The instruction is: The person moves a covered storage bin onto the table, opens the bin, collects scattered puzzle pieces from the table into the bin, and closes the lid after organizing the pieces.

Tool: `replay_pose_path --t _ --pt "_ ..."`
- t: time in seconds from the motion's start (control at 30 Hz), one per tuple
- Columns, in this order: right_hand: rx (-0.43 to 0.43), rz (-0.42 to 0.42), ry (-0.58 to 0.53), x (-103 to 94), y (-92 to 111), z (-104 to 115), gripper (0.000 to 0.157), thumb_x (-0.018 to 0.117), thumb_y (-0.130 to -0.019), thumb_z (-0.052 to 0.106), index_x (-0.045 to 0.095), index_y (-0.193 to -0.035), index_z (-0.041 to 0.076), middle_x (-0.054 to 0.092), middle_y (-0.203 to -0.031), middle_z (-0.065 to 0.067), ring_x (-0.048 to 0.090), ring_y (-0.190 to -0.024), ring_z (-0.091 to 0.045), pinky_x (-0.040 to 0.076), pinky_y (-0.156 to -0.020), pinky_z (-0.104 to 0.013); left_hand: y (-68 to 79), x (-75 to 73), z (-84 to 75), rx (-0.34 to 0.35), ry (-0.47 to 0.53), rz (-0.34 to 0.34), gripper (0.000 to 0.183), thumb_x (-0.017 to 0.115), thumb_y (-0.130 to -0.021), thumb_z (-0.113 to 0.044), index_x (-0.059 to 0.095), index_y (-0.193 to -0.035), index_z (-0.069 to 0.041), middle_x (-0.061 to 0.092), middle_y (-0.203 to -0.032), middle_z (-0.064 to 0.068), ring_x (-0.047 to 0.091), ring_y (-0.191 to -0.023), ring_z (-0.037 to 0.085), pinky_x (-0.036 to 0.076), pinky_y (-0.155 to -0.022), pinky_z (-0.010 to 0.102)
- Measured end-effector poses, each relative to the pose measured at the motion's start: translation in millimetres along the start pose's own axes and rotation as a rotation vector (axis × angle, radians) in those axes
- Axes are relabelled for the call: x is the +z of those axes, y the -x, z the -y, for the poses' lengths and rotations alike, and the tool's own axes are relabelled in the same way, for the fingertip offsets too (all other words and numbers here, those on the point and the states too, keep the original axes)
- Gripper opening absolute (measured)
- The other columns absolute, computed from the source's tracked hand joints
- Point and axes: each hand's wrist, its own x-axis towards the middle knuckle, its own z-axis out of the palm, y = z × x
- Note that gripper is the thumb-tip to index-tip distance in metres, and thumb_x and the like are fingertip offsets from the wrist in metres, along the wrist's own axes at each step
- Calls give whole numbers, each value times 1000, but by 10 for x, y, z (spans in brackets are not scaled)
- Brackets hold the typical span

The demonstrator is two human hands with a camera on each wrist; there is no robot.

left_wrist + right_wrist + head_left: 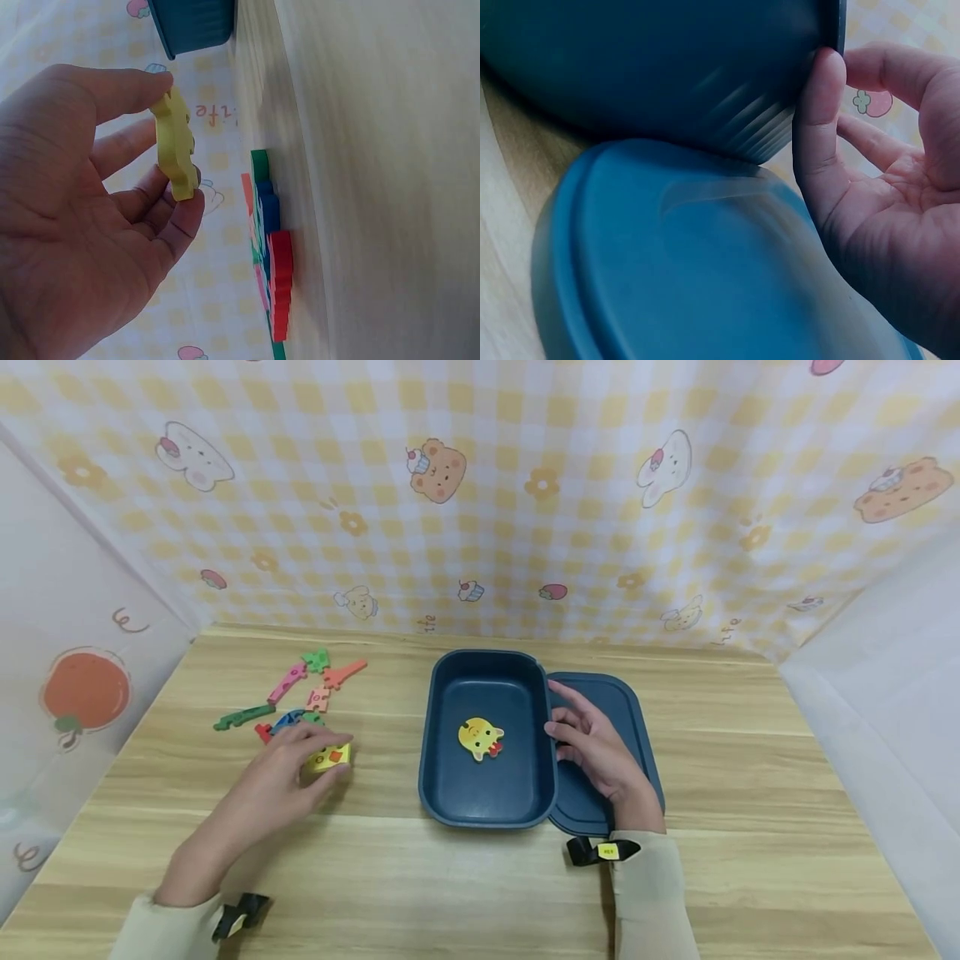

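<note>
My left hand [281, 777] pinches a yellow puzzle piece [327, 758] with orange markings between thumb and fingers. In the left wrist view this piece [174, 146] appears edge-on. A dark blue rectangular box [487, 806] stands mid-table. Inside it lies a yellow animal-head piece [480, 738] with a red bow. At the box's right side, my right hand [596, 747] holds the rim with thumb and fingers. Under that hand lies the blue lid [626, 714], partly overlapped by the box, as the right wrist view also shows the lid [675, 255].
Several coloured puzzle pieces lie left of the box, among them a dark green strip [244, 717], a pink piece [287, 682], an orange piece [345, 673] and a blue piece [287, 721]. Behind the wooden table [750, 860] hangs a checked curtain [510, 552].
</note>
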Motion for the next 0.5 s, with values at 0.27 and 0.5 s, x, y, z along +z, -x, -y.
replay_pose_path --t 0.27,0.5 --pt "0 5 0 5 -3 -7 70 62 -106 8 30 -167 18 64 -105 5 62 -83 -4 58 -66 -20 -32 7 -34 20 3 3 39 84 -90 -9 76 -128 -10 71 -119 5 59 -108 23 46 -80 35" --pt "1 -6 -6 12 29 -11 69 63 -105 8 32 -166 20 65 -105 3 63 -84 -5 58 -65 -20 -80 32 -95 19 23 31 37 82 -92 -10 77 -128 -10 69 -121 6 58 -116 28 52 -93 50"
